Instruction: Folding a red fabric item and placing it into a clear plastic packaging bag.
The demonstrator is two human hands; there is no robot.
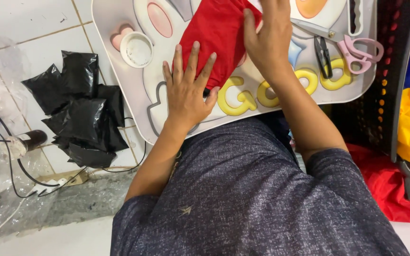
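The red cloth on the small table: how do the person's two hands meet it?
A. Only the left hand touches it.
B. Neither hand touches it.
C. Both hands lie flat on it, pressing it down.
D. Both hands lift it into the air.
C: the left hand rests with spread fingers on the lower end of the red cloth, and the right hand presses on its right edge, while the cloth lies on the table.

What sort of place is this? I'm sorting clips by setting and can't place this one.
Probably a small home packing or sewing corner on a tiled floor. Both hands press a folded red cloth on a low table; scissors lie beside it, filled black bags on the floor.
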